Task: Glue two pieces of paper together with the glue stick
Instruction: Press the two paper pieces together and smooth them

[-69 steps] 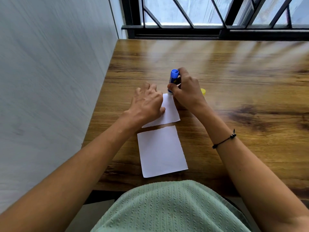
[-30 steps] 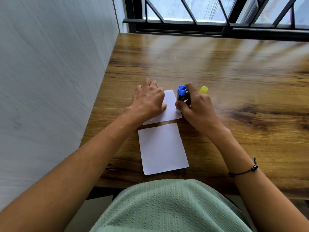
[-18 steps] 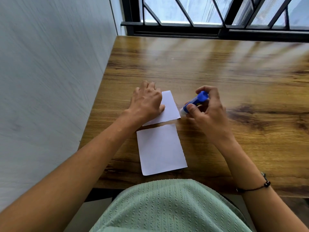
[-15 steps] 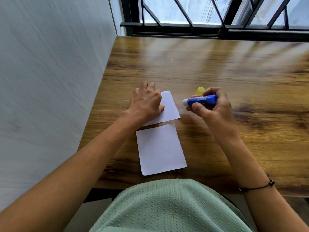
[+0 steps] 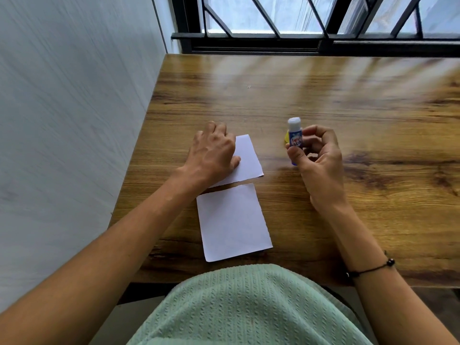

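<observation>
We see the left hand (image 5: 214, 151) lying palm down on the far sheet of paper (image 5: 246, 159), its fingers loosely bent and pressing the sheet's left part flat against the wooden table (image 5: 348, 100); it grips nothing, and its forearm runs back toward the lower left corner. The right hand (image 5: 316, 158) is raised to the right of that sheet, palm turned toward us, wrist bent, the forearm reaching in from the lower right with a thin black bracelet (image 5: 371, 268) round the wrist. Its thumb and curled fingers pinch the glue stick (image 5: 295, 136), which stands upright with its white uncapped tip at the top and its blue labelled body between the fingertips. A yellow cap (image 5: 286, 139) peeks out just behind the stick, mostly hidden. The near sheet of paper (image 5: 232, 222) lies flat and untouched close to the table's front edge, just apart from the far sheet by a narrow strip of wood.
</observation>
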`<state>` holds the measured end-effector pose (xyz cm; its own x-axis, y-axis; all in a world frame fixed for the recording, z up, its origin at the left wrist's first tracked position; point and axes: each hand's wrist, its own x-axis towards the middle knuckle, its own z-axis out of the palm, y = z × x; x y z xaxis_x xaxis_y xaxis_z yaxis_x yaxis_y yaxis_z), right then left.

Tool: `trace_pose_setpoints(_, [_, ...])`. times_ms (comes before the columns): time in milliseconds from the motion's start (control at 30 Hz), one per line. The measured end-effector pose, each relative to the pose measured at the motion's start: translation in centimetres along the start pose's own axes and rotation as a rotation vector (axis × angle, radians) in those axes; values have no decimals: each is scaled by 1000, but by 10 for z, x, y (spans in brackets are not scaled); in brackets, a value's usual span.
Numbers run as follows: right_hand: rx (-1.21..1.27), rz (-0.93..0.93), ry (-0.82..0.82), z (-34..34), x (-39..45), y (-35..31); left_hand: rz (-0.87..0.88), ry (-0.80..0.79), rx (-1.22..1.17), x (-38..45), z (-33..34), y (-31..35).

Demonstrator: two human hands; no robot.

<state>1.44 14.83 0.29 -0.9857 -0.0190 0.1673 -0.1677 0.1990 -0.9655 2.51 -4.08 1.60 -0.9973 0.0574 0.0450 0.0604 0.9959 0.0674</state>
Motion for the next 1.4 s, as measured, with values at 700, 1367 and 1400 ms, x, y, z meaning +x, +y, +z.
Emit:
trace_pose_setpoints(700, [-536, -176, -39, 5, 3, 14, -29, 14, -31, -2, 4, 4])
trace_pose_setpoints(1367, [-824, -157, -366, 37, -47, -22, -54, 8, -50, -5, 2, 5])
trace_pose_setpoints(1400, [-866, -136, -380, 40, -44, -22, -57, 5, -54, -5, 2, 5])
